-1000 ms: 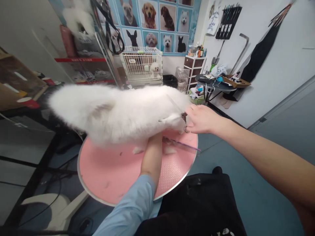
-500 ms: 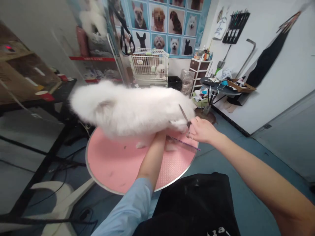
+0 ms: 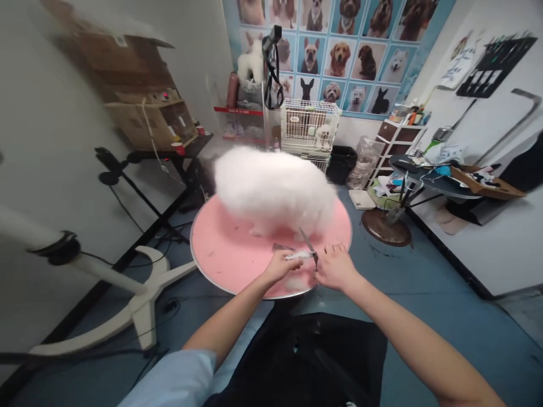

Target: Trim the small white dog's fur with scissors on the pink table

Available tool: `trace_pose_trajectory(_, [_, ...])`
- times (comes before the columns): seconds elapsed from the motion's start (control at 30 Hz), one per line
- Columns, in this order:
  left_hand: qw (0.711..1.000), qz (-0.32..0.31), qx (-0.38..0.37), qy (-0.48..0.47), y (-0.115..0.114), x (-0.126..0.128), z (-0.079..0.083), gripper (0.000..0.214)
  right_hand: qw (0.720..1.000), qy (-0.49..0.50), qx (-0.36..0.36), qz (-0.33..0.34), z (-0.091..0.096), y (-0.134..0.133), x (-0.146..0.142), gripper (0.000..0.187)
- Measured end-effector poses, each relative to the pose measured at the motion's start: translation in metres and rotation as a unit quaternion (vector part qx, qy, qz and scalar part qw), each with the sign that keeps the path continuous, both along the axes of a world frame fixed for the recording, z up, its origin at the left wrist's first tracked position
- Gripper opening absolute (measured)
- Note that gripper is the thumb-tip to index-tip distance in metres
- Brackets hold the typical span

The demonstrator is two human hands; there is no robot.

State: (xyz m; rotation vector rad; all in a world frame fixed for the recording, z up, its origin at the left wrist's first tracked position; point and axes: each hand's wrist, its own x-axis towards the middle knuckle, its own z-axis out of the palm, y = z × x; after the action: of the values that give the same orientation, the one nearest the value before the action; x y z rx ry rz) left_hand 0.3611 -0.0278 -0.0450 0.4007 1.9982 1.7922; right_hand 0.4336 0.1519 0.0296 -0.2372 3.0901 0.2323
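A fluffy white dog (image 3: 271, 183) stands on a round pink grooming table (image 3: 229, 254). My right hand (image 3: 337, 267) grips a pair of scissors (image 3: 307, 239), their blades pointing up and left toward the dog's lower coat. Close beside it, my left hand (image 3: 278, 268) is closed on what looks like a comb (image 3: 283, 247), partly hidden by the fingers. A white tuft (image 3: 300, 255), apparently fur, lies between the left fingers and the scissors. Both hands are over the table's near edge, apart from the dog. Loose pale fur (image 3: 297, 282) lies below them.
A wire cage (image 3: 310, 127) with a small white dog stands behind the table. On the right are a dark side table (image 3: 428, 175) and a drawer unit (image 3: 392, 141). A white stand base (image 3: 144, 305) and a black tripod (image 3: 142, 195) occupy the left.
My left hand has come out from under the dog toward me. My right hand has moved down and nearer to it with the scissors. The view has shifted left and back.
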Motion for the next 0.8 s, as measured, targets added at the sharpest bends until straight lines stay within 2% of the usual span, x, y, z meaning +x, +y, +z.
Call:
trace_pose_trajectory(0.13, [1.000,-0.006,-0.020,0.020,-0.009,0.009,0.005,0.028,0.998,-0.006,-0.009,0.054,-0.006,-0.004,0.004,0.038])
trace_pose_trajectory(0.2, [0.996,0.059,-0.042,0.043,-0.023,0.005,0.006,0.031,0.997,-0.021,-0.019,0.075,-0.012,-0.006,0.002,0.040])
trace_pose_trajectory(0.27, [0.978,0.177,-0.087,0.072,-0.048,-0.005,0.007,0.033,0.995,-0.047,-0.032,0.088,-0.019,-0.006,-0.004,0.040])
trace_pose_trajectory(0.33, [0.924,0.311,-0.189,0.115,-0.083,-0.020,0.007,0.032,0.993,-0.072,-0.052,0.083,-0.025,-0.003,-0.013,0.037])
trace_pose_trajectory(0.4, [0.840,0.402,-0.328,0.159,-0.121,-0.032,0.006,0.036,0.989,-0.104,-0.081,0.063,-0.027,0.004,-0.023,0.036])
trace_pose_trajectory(0.43, [0.810,0.428,-0.364,0.168,-0.136,-0.038,0.005,0.042,0.986,-0.126,-0.101,0.050,-0.026,0.008,-0.029,0.036])
trace_pose_trajectory(0.47, [0.806,0.423,-0.374,0.178,-0.147,-0.042,0.004,0.043,0.980,-0.155,-0.121,0.039,-0.026,0.012,-0.035,0.036])
trace_pose_trajectory(0.53, [0.843,0.390,-0.317,0.193,-0.154,-0.051,0.005,0.037,0.967,-0.206,-0.148,0.029,-0.024,0.016,-0.045,0.036])
trace_pose_trajectory(0.6, [0.884,0.359,-0.214,0.209,-0.140,-0.064,0.010,0.033,0.966,-0.215,-0.139,0.025,-0.024,0.012,-0.050,0.035])
trace_pose_trajectory(0.73, [0.912,0.361,-0.048,0.189,-0.086,-0.100,0.032,0.028,0.968,-0.235,-0.077,0.035,-0.029,-0.009,-0.049,0.035])
trace_pose_trajectory(0.8, [0.917,0.366,-0.001,0.161,-0.066,-0.117,0.040,0.027,0.963,-0.254,-0.069,0.054,-0.030,-0.014,-0.047,0.029])
